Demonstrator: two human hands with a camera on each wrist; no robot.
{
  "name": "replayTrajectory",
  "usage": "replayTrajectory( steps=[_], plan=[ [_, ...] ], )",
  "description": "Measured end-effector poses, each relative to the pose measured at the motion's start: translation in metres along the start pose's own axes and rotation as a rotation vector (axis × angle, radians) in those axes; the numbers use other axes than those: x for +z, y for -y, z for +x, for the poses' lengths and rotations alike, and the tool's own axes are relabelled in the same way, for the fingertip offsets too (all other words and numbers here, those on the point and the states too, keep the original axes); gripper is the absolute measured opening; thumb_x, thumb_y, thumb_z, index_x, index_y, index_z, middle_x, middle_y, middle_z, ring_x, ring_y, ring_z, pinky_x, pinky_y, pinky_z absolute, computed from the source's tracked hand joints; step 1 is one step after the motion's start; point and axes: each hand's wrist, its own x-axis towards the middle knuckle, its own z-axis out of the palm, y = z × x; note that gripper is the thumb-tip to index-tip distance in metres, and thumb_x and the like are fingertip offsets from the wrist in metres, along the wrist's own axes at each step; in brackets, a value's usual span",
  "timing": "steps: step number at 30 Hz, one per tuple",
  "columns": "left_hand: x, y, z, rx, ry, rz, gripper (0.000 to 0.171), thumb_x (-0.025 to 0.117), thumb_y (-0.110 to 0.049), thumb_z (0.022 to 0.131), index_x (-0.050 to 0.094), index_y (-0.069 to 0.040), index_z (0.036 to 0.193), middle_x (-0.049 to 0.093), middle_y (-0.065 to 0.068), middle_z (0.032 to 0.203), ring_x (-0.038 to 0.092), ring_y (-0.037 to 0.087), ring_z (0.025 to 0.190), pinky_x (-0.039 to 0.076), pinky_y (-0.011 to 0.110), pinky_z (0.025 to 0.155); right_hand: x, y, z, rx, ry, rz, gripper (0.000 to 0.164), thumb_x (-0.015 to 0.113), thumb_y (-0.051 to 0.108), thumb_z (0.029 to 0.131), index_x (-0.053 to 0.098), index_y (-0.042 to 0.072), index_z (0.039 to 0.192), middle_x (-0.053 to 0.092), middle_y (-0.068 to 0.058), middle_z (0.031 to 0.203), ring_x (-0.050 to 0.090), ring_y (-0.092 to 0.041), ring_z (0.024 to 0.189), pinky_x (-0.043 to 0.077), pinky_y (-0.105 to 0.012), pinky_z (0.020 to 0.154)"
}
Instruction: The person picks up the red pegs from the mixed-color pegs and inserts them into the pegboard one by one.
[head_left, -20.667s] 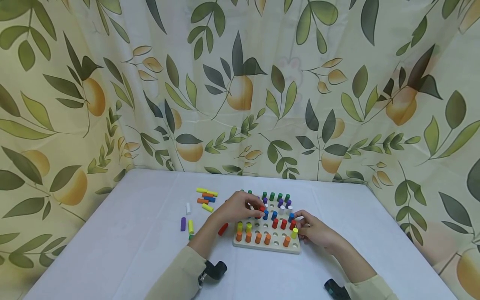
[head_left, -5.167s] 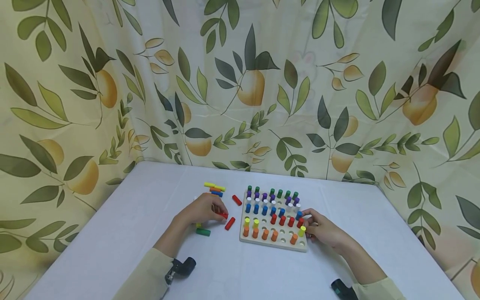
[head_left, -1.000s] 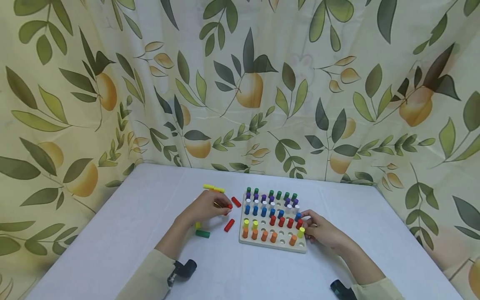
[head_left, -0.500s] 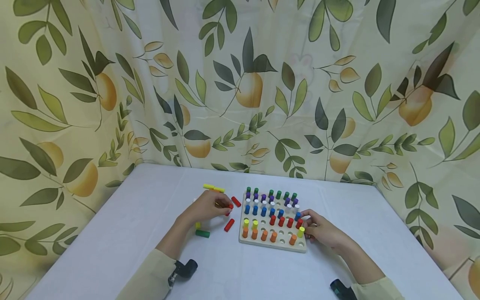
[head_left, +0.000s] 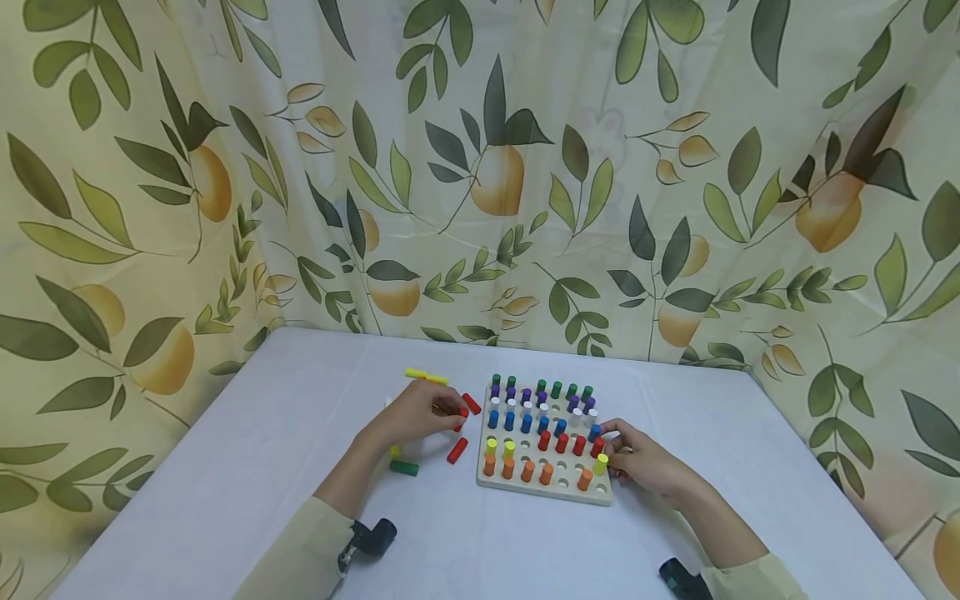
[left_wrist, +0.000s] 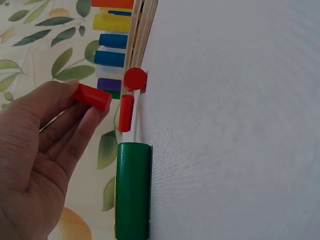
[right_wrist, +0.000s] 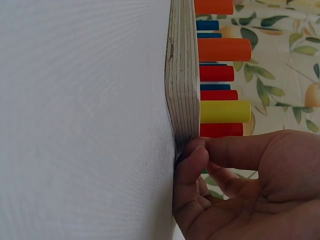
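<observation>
My left hand is left of the pegboard, above the table, and pinches a red peg between thumb and fingertips; the peg is tilted. Two more red pegs lie loose nearby, one farther back and one nearer. At the right side of the wooden pegboard, my right hand grips the edge with thumb and curled index finger, seen close in the right wrist view. Rows of green, purple, white, blue, red, yellow and orange pegs stand in the board, with some bare holes among them.
A green peg lies in front of my left hand, with a yellow peg partly hidden behind the wrist. Farther back lie two yellow pegs. A white cloth covers the table; a patterned curtain hangs behind it.
Over twenty seconds, my left hand has moved left off the board, and more white and blue pegs show in it. Lately the held red peg has risen and shifted slightly right. My right hand stays.
</observation>
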Motion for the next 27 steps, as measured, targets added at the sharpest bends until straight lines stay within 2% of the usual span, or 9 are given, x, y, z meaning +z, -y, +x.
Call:
replayTrajectory(
  steps=[9, 14, 19, 27],
  plan=[
    [0.0011, -0.0025, 0.0012, 0.020, -0.001, -0.009, 0.016, 0.078, -0.012, 0.095, 0.077, -0.005, 0.109, 0.071, -0.011, 0.091, 0.067, 0.010, 0.088, 0.056, 0.027, 0.085, 0.0001, 0.0005, 0.0003, 0.005, -0.012, -0.006, 0.041, 0.054, -0.005, 0.099, 0.044, 0.001, 0.138, 0.049, -0.014, 0.104, 0.053, -0.027, 0.085, 0.050, -0.031, 0.071],
    [0.0033, -0.0050, 0.0030, 0.029, -0.005, -0.020, 0.012, 0.077, -0.012, 0.095, 0.077, -0.009, 0.106, 0.071, -0.010, 0.091, 0.066, 0.011, 0.087, 0.056, 0.027, 0.082, -0.0003, 0.0001, -0.0002, 0.005, -0.014, -0.007, 0.041, 0.054, -0.005, 0.099, 0.044, 0.001, 0.138, 0.049, -0.014, 0.104, 0.053, -0.027, 0.085, 0.050, -0.031, 0.071],
    [0.0043, -0.0064, 0.0043, 0.009, -0.009, -0.004, 0.012, 0.078, -0.015, 0.094, 0.078, -0.014, 0.106, 0.070, -0.012, 0.092, 0.065, 0.011, 0.087, 0.056, 0.026, 0.080, -0.0002, -0.0001, 0.0000, 0.004, -0.013, -0.006, 0.041, 0.055, -0.005, 0.099, 0.044, 0.001, 0.138, 0.049, -0.014, 0.104, 0.053, -0.027, 0.085, 0.050, -0.031, 0.071],
    [0.0054, -0.0084, 0.0087, 0.002, -0.007, 0.006, 0.018, 0.078, -0.016, 0.095, 0.078, -0.011, 0.111, 0.070, -0.011, 0.094, 0.064, 0.011, 0.089, 0.056, 0.027, 0.082, 0.0001, -0.0001, 0.0007, 0.005, -0.015, -0.008, 0.040, 0.054, -0.005, 0.099, 0.045, 0.002, 0.138, 0.049, -0.014, 0.104, 0.053, -0.027, 0.086, 0.050, -0.031, 0.071]
  ],
)
